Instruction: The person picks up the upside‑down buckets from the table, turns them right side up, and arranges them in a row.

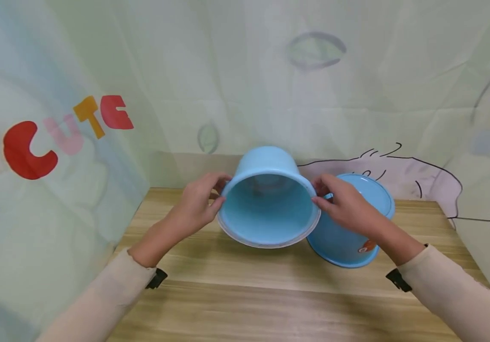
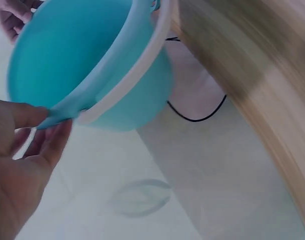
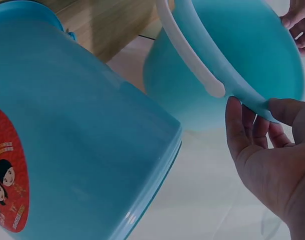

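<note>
Table: rectangular top with light-brown, lengthwise wood grain (image 1: pixel 249 294), extending below both hands; far edge beyond the left hand (image 1: pixel 195 202) and the right hand (image 1: pixel 343 202); soft shadows on its surface below the hands.

On it, one item: blue, glossy plastic bucket (image 1: pixel 334 237), round and tapering, inverted, rim down, base up; stands just beside the right hand, partly hidden by it; red printed label (image 1: pixel 368 246) on its side, near the right wrist.
</note>
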Available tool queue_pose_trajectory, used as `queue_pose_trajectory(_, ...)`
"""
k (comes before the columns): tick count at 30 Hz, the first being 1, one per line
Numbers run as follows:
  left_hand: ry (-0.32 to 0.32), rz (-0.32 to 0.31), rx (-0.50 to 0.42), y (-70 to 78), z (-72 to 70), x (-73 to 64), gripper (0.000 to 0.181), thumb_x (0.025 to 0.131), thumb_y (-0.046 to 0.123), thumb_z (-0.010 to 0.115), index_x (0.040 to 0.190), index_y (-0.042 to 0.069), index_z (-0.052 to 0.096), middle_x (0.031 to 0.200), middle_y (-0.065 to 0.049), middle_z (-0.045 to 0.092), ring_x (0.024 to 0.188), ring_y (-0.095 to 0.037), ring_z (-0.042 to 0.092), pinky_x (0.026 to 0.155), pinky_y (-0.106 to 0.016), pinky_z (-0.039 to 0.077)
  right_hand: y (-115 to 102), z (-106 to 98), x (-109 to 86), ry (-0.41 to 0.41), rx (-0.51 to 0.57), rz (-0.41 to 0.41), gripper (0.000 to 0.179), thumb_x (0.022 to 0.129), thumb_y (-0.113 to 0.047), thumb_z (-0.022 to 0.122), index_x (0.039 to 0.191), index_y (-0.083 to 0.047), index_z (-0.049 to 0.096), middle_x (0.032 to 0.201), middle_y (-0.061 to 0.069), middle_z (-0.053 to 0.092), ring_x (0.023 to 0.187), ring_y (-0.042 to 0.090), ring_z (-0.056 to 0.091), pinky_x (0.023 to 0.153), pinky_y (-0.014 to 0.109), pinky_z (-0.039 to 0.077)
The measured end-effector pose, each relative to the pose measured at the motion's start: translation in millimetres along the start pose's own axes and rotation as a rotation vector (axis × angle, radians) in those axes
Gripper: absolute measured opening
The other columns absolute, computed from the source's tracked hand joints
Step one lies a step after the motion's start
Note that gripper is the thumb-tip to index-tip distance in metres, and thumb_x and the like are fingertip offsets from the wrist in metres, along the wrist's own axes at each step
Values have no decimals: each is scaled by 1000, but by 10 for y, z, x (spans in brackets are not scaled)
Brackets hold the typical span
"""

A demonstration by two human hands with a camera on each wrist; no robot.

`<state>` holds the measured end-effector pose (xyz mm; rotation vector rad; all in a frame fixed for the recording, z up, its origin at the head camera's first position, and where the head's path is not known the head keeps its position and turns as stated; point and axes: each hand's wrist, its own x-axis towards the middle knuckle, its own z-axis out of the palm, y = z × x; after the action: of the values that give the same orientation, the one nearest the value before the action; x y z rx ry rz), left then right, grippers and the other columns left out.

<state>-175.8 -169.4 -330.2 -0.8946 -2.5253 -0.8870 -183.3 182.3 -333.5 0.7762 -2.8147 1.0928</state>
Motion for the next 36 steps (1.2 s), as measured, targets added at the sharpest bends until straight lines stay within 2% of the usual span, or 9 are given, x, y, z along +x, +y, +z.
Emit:
queue_pose_trajectory(5,-41,-74,-2,28,-21,72,41,86,-14,73,124,-5,60,112,-19,68,98,-30,70,77,-38,64,14,-21,65,-32,21,39,21,100,-7,66,119,-9,58,115,10,68,108,29,69,88,49,61)
queue_pose_trajectory(11,-63,-141,-31,-3,-31,88,39,89,-11,71,125,-3,61,112,-18,69,96,-29,71,79,-41,64,20,-22,113,-58,51,74,21,100,-8,65,120,-8,58,115,10,68,107,29,69,83,44,62)
queue_pose_trajectory(17,-114,-217,-55,2,-57,119,38,91,-9,70,127,-3,62,110,-18,70,97,-30,70,81,-42,63,-7,-57,151,-103,102,105,23,100,-8,66,121,-5,58,115,14,67,105,31,69,79,43,64)
queue_pose_trajectory(22,-139,-248,-83,-2,-77,160,38,91,-8,69,128,-4,63,111,-20,71,98,-31,71,84,-45,63,-13,-88,180,-126,108,137,24,100,-9,67,121,-2,58,113,16,67,103,30,68,78,43,64)
queue_pose_trajectory(28,-162,-290,-102,-15,-86,204,37,92,-6,67,129,-3,64,112,-20,72,99,-32,71,85,-46,62,-12,-89,229,-174,168,182,28,101,-8,64,126,0,55,113,18,64,98,28,69,78,43,64)
queue_pose_trajectory(36,-182,-348,-113,-38,-54,256,34,92,-4,63,125,-3,68,110,-20,73,98,-33,72,84,-46,62,17,-42,277,-199,212,222,41,101,-7,61,140,-1,47,118,22,63,98,28,70,76,39,64)
